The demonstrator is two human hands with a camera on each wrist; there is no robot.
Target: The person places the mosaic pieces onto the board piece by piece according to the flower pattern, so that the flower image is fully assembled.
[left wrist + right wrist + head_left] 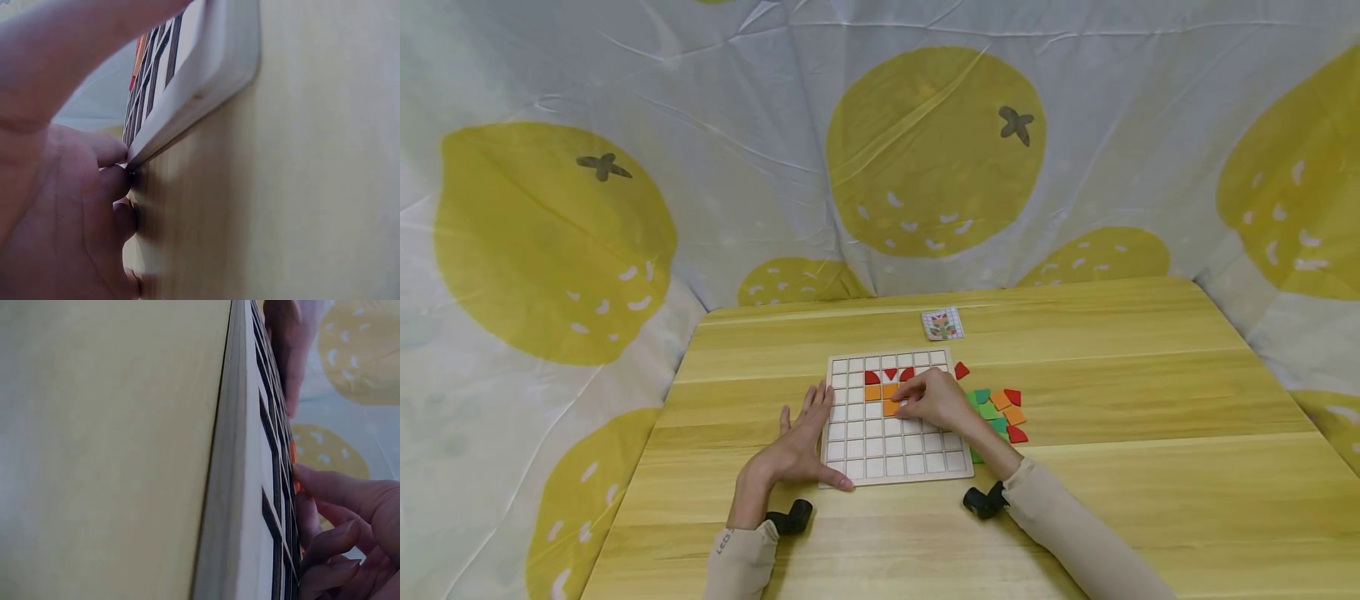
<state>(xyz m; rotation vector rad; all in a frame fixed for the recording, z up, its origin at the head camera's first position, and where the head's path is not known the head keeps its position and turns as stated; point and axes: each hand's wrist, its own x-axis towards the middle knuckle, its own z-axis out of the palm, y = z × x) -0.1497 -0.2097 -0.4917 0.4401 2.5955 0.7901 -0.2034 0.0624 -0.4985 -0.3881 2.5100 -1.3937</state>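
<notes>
The right hand [936, 400] is over the upper middle of a white grid board [895, 462], its thumb and forefinger pinching an orange tile [891, 407] that sits in a square of the grid. The tile lies right at the fingertips, on the left side of that hand; the other fingers are curled in. Directly above this tile is a row of orange tiles [872, 392], partly hidden by the fingers at its right end, and above that row are three red tiles [891, 373].

The left hand [790, 454] is spread, its fingers against the board's left edge and its thumb at the near edge, apart from the orange tile.

A loose pile of green, orange and red tiles [988, 410] lies on the desk [1150, 375] just right of the board, partly covered by the right wrist. One red piece [962, 370] sits by the board's upper right edge. A small picture card [942, 323] lies beyond the board. Behind the desk hangs a lemon-print cloth [936, 150].
</notes>
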